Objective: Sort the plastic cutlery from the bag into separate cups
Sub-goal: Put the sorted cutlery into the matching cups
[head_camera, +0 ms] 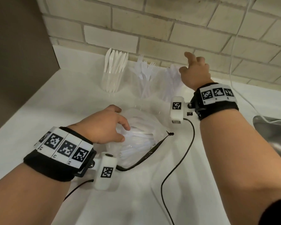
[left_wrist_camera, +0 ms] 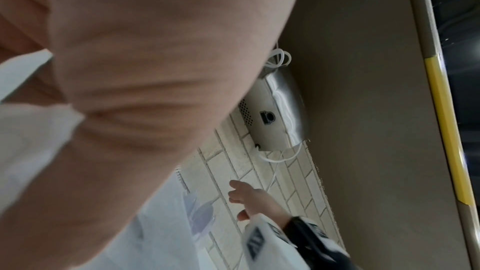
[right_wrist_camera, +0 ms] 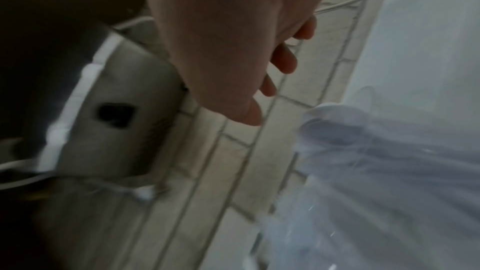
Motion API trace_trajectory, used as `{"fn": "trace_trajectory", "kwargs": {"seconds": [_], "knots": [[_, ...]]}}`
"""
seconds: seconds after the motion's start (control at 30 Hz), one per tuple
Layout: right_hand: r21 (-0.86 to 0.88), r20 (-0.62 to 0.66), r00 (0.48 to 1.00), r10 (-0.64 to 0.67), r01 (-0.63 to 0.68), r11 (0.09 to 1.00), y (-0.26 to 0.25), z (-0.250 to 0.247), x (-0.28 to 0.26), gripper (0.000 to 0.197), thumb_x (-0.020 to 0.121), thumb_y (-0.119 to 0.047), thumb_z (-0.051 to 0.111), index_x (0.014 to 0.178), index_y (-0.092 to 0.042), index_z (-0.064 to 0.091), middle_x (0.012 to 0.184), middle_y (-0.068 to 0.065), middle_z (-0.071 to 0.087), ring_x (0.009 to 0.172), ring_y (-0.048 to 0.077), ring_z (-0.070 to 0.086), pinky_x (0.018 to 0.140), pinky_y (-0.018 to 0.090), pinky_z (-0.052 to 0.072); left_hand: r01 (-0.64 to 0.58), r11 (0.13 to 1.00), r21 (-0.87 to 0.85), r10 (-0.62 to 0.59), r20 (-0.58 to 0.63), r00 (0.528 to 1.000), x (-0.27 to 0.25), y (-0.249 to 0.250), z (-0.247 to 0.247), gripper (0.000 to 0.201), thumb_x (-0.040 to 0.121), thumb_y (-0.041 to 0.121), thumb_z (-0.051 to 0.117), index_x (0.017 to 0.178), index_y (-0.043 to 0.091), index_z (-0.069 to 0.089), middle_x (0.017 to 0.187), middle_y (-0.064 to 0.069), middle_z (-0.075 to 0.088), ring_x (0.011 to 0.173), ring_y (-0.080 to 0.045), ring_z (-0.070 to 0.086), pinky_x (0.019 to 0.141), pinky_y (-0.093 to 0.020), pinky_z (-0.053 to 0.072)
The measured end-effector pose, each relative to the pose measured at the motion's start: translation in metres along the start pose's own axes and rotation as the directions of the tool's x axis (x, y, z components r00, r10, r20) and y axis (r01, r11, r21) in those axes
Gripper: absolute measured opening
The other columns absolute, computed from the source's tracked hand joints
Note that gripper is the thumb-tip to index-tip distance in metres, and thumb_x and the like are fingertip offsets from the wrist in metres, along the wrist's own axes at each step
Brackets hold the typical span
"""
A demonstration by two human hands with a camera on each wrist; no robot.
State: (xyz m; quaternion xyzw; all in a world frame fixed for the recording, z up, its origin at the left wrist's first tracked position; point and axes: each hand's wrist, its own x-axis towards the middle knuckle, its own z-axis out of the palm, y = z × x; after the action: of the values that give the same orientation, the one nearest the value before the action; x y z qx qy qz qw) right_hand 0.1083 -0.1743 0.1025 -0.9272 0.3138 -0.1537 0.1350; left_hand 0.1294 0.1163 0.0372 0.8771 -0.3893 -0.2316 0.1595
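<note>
Over the spoon cup point(head_camera: 172, 83) the right hand point(head_camera: 195, 71) spreads empty; left hand point(head_camera: 104, 125) grips the bag point(head_camera: 146, 125).

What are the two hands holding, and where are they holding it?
The left hand grips the clear bag at its open edge. The right hand is open above the rightmost cup, holding nothing.
</note>
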Motion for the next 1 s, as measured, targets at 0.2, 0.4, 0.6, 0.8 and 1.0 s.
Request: {"fn": "trace_trajectory", "kwargs": {"seconds": [0.2,0.4,0.6,0.8,1.0], "knots": [[0.212,0.267,0.89,-0.371,0.321,0.923,-0.043,0.004,-0.09,0.022,0.086,-0.013,0.059,0.106,-0.017,0.068,0.098,-0.008,0.06,0.087,0.008,0.055,0.073,0.014,0.041,0.061,0.997,0.048,-0.057,-0.08,0.995,0.0,-0.001,0.008,0.036,0.079,0.045,0.069,0.113,0.034,0.066,0.129,0.005,0.048,0.118,-0.014,0.051,0.09,-0.022,0.039],[0.062,0.733,0.587,-0.344,0.446,0.893,-0.054,0.054,-0.143,0.08,0.069,-0.028,0.081,0.139,-0.017,0.044,0.132,0.0,0.051,0.118,0.017,0.051,0.099,0.028,0.044,0.093,0.989,0.115,-0.091,-0.025,0.996,-0.004,-0.001,0.018,0.079,0.071,0.018,0.073,0.141,0.03,0.039,0.144,0.002,0.029,0.118,-0.021,0.051,0.09,-0.024,0.045],[-0.131,0.664,0.681,-0.31,0.514,0.847,-0.055,0.082,-0.153,0.099,0.069,-0.038,0.079,0.145,-0.007,0.024,0.145,0.009,0.036,0.133,0.028,0.036,0.109,0.034,0.032,0.227,0.967,0.113,-0.218,-0.088,0.972,-0.005,-0.012,0.026,0.088,0.077,-0.002,0.05,0.145,0.047,0.021,0.155,-0.005,0.003,0.114,-0.033,0.054,0.082,-0.032,0.051],[-0.185,0.624,0.734,-0.268,0.471,0.863,-0.056,0.087,-0.153,0.07,0.075,-0.041,0.07,0.135,-0.018,0.042,0.135,0.008,0.039,0.131,0.03,0.033,0.106,0.041,0.034,0.245,0.969,0.032,-0.24,-0.109,0.965,-0.003,-0.017,0.027,0.092,0.078,-0.005,0.046,0.147,0.047,0.014,0.153,-0.008,0.013,0.106,-0.029,0.058,0.07,-0.026,0.045],[-0.085,0.626,0.721,-0.297,0.442,0.893,-0.052,0.089,-0.153,0.051,0.076,-0.033,0.068,0.122,-0.021,0.05,0.114,0.001,0.047,0.117,0.026,0.049,0.093,0.036,0.039,0.244,0.969,0.022,-0.241,-0.095,0.966,-0.003,-0.022,0.029,0.096,0.075,-0.002,0.054,0.146,0.048,0.013,0.151,-0.008,0.017,0.105,-0.028,0.058,0.074,-0.027,0.05]]}}
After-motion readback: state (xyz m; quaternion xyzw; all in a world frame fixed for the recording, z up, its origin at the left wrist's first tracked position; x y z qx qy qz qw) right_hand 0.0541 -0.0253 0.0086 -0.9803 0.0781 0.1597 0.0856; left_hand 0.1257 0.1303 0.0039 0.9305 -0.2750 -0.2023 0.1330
